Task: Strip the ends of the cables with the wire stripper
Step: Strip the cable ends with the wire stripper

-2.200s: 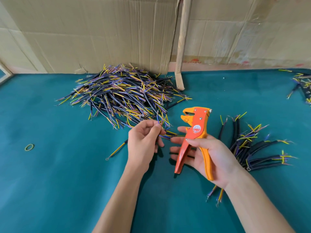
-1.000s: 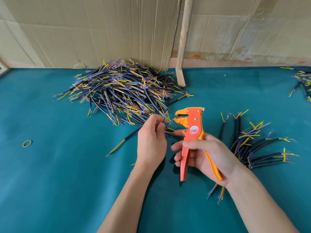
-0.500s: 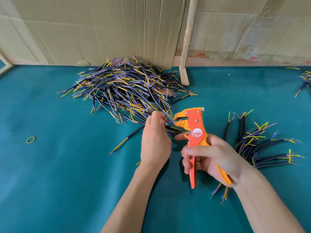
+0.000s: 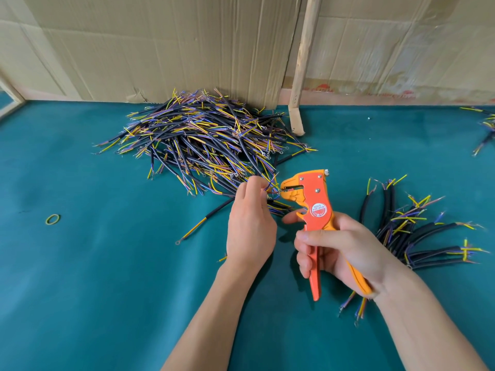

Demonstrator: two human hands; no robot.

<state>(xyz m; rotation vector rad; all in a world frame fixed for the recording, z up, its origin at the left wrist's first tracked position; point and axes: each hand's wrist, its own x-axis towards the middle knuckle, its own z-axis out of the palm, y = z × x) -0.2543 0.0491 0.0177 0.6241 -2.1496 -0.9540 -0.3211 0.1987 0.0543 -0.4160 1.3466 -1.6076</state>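
On the teal bench (image 4: 107,277), my right hand (image 4: 340,250) wraps its grip around the handles of the orange wire stripper (image 4: 313,207), head pointing left, while my left hand (image 4: 250,223) pinches the thin coloured wires of a cable (image 4: 272,190) and holds their ends at the stripper's mouth. Whether the tips sit inside the mouth I cannot tell. A large pile of black cables (image 4: 206,145) lies just beyond my left hand, against the cardboard wall (image 4: 160,49); a smaller bundle of cables (image 4: 417,231) fans out to the right of the stripper. One loose cable (image 4: 203,223) lies left of my left hand, and a rubber band (image 4: 52,219) sits well apart at far left.
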